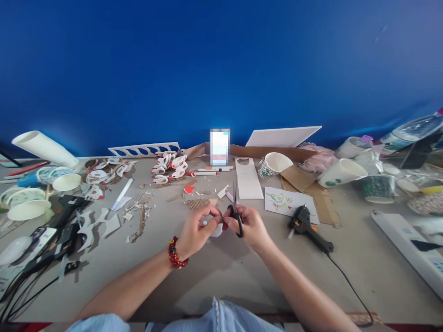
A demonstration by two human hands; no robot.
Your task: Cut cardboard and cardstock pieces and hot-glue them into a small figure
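Note:
Over the middle of the table my left hand (pixel 200 227), with a red bead bracelet on its wrist, pinches a small brown-and-white piece (pixel 217 229). What exactly the piece is, I cannot make out. Black-handled scissors (pixel 238 225) hang on the fingers of my right hand (pixel 252 227), blades pointing away from me. The thumb and fingertip of that hand also meet the small piece beside my left fingertips. Just beyond my hands lie a scrap of corrugated cardboard (pixel 198 204) and a red scrap (pixel 188 189).
White-and-red paper birds (pixel 178 166) cluster at the back left, near several markers (pixel 207 174). A lit phone (pixel 220 147) stands against the blue wall. To the right lie a drawing (pixel 277 200), a black glue gun (pixel 308 226) with its cord, paper cups (pixel 342 173) and a power strip (pixel 404 244).

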